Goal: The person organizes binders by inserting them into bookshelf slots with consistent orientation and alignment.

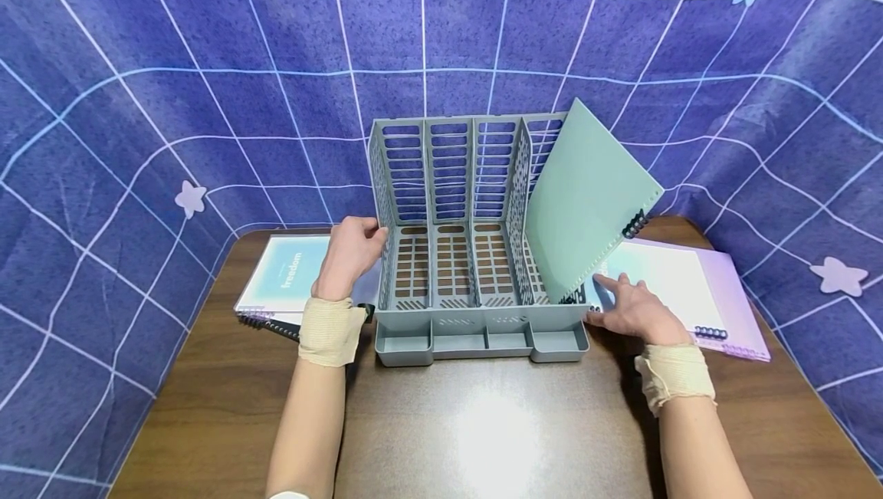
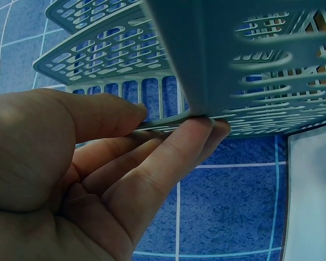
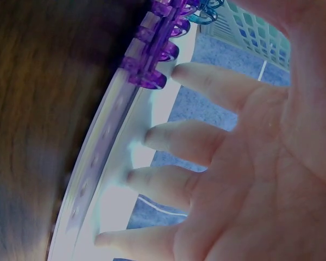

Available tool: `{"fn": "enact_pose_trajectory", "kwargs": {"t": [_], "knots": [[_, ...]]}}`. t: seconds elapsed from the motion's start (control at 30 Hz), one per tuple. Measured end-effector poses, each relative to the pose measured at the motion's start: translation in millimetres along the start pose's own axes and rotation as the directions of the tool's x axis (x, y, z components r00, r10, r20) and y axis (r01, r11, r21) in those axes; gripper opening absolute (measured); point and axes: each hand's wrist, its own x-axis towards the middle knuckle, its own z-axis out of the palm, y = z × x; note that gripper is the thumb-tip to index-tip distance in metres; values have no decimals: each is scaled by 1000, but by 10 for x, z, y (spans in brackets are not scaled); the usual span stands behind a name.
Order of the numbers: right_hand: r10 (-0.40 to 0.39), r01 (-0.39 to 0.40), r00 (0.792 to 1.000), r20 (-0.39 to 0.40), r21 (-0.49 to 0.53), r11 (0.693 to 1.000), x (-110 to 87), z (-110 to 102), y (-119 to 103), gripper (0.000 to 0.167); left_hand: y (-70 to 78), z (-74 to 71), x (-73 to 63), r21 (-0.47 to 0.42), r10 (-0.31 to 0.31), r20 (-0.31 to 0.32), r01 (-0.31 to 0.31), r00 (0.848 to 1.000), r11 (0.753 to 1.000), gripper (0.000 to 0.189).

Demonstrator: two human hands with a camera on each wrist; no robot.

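Observation:
A grey desk organizer (image 1: 476, 318) with upright slotted dividers and small front trays stands mid-table. My left hand (image 1: 348, 257) is at its left side; in the left wrist view, thumb and fingers pinch the edge of the organizer's side wall (image 2: 204, 60). A pale green spiral notebook (image 1: 586, 200) leans tilted to the right in the rightmost compartment. Right of the organizer, my right hand (image 1: 638, 311) spreads its fingers over a white-and-blue spiral notebook (image 1: 669, 277). The right wrist view shows its fingertips at the notebook surface beside a purple spiral binding (image 3: 157, 54).
A purple notebook (image 1: 738, 300) lies under the white-and-blue one on the right. Left of the organizer lies a stack of spiral notebooks, the top one (image 1: 293, 273) marked "freedom". A blue curtain (image 1: 303, 100) with grid lines and stars hangs behind the brown table (image 1: 414, 422).

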Motion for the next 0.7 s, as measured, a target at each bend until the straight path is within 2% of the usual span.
{"fn": "enact_pose_trajectory", "kwargs": {"t": [0.2,0.37,0.5,0.7], "knots": [[-35,35,999,-15,-13,999,-5,-9,4,91,1,-2,-1,-14,-7,10,7,1000,1000,26],[-76,78,996,-54,33,996,19,-24,12,81,1,-5,7,-17,7,8,-7,1000,1000,31],[-100,106,991,-87,66,992,54,-50,-7,67,-10,-18,11,-12,15,2,-15,1000,1000,37],[-95,100,993,-76,66,993,53,-36,-4,39,-14,2,21,-17,3,17,-3,1000,1000,37]]}}
